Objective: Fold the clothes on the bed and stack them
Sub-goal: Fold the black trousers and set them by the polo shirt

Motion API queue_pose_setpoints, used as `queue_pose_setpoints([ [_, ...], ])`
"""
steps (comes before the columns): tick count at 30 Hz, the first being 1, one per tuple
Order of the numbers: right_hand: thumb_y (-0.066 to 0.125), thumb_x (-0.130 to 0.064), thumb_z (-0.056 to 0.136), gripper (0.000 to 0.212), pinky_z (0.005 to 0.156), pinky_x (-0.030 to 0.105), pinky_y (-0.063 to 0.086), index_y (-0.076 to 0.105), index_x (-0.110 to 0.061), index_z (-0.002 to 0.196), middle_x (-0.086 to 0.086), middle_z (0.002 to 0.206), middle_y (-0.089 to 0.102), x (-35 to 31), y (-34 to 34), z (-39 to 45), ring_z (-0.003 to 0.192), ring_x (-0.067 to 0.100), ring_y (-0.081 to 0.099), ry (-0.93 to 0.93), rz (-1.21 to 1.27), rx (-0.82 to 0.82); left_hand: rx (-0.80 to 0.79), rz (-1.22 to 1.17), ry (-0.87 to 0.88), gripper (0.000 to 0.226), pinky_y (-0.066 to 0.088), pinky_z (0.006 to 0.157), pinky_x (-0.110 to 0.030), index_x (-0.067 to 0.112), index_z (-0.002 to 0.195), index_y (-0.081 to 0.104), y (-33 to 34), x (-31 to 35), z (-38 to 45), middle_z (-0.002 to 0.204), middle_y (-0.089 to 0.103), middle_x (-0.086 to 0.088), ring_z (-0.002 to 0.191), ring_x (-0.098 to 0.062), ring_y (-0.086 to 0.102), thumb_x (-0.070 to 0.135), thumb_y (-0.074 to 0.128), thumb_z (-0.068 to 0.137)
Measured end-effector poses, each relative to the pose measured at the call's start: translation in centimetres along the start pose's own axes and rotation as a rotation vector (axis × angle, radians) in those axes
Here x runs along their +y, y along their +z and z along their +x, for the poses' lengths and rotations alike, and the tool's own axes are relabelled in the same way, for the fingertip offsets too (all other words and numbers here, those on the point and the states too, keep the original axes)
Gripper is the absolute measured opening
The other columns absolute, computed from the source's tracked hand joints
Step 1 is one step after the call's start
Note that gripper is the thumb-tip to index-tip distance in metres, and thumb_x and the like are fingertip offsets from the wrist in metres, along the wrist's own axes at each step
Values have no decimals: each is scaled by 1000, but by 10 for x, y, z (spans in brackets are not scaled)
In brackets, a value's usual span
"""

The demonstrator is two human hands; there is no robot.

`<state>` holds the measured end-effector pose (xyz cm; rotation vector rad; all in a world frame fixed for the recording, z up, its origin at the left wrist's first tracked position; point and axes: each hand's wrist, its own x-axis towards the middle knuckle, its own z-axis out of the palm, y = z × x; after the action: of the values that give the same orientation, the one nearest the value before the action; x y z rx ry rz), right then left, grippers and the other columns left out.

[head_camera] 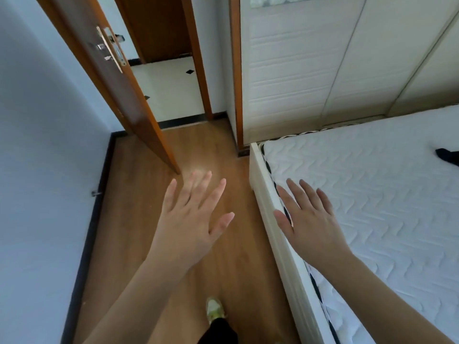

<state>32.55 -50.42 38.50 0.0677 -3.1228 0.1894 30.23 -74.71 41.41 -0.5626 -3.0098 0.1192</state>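
Observation:
A bed with a bare white quilted mattress [372, 189] fills the right side of the head view. A piece of black clothing [447, 156] lies on it at the far right edge, mostly cut off by the frame. My left hand [191, 219] is held out flat over the wooden floor, fingers spread, holding nothing. My right hand [310, 219] hovers over the mattress's near left edge, fingers apart and empty. Both hands are far from the black clothing.
An open brown wooden door [119, 90] stands at the upper left, with a tiled hallway behind it. A cream wardrobe [310, 70] rises behind the bed. The white bed frame [273, 234] borders a strip of wooden floor [149, 194]. My shoe [215, 309] shows at the bottom.

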Motion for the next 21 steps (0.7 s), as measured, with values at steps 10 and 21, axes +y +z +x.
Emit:
queue_pose_setpoints([
  [10,-3,-59,96,69,122,43,12,22,-30,154,0,162,20,-91,28,183,150,23,16,-57,-46,3,24,-4,-19,68,4,121,-53,33,154,24,27,-158,118,161,24,0,151,-23,10,68,7,98],
  [21,9,-59,100,65,117,42,10,29,-27,152,3,158,31,-101,27,325,147,26,25,80,-91,33,-34,-14,85,72,6,121,-53,36,155,17,39,-255,278,163,14,3,151,-19,1,71,1,94],
])
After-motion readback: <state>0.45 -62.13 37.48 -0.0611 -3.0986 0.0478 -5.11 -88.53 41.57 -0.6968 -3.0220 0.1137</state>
